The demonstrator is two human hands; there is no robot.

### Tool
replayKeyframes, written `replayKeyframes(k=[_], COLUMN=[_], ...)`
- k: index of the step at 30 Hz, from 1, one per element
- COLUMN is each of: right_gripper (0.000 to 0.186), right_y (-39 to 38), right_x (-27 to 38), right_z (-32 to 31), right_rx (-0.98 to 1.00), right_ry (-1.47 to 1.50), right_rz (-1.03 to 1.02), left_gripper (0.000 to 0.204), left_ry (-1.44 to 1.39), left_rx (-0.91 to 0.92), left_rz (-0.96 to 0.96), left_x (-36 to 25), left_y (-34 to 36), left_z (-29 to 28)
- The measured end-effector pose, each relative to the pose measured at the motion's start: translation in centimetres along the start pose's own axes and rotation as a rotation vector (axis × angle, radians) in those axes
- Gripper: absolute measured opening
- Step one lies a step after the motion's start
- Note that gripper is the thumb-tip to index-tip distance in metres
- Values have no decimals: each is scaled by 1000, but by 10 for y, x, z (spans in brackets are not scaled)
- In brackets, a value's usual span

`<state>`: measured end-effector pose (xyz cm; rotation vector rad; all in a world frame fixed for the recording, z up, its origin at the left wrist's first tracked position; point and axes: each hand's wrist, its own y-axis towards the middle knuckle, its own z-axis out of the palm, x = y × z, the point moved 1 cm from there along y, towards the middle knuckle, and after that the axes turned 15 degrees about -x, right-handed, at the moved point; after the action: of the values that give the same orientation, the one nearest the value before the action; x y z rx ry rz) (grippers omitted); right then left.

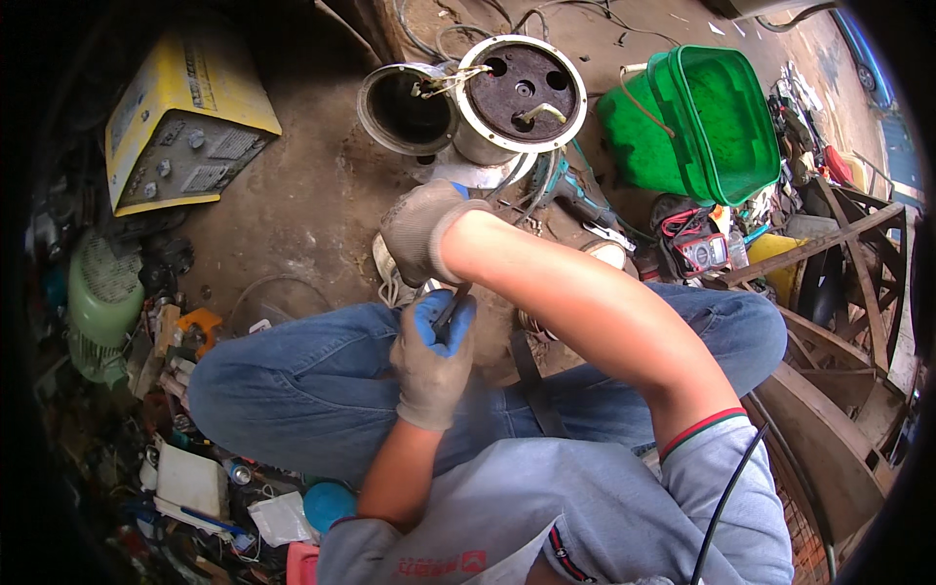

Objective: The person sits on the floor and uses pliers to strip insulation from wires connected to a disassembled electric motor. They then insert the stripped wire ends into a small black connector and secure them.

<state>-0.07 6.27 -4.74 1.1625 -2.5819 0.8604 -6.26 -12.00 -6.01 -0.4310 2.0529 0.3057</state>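
My left hand, in a grey glove with blue fingertips, is above my folded legs. Its fingers pinch a thin dark rod-like piece. Just beyond it, my right hand, gloved the same way, bends downward with its back toward me. The right fingers curl out of sight around something I cannot make out; a small shiny bit shows below them. Past both hands stands a round metal housing with a dark holed top and loose wire ends. An open metal cylinder adjoins its left side.
A teal power tool lies right of the housing, before a tipped green bucket. A multimeter is near my right knee, beside a rusty metal frame. To the left are a yellow box-shaped machine and a green motor.
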Motion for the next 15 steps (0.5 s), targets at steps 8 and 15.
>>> replayKeyframes(k=[8,15], right_gripper=[46,71], right_y=[-54,-109], right_x=[-31,-38], right_z=[13,54], right_rx=[-696,-191], right_ry=[731,667], right_rz=[464,220], left_gripper=[39,37], left_ry=[2,-479], left_rx=[30,77], left_rz=[-9,-686], left_x=[17,11], left_y=[11,19], left_z=[1,0])
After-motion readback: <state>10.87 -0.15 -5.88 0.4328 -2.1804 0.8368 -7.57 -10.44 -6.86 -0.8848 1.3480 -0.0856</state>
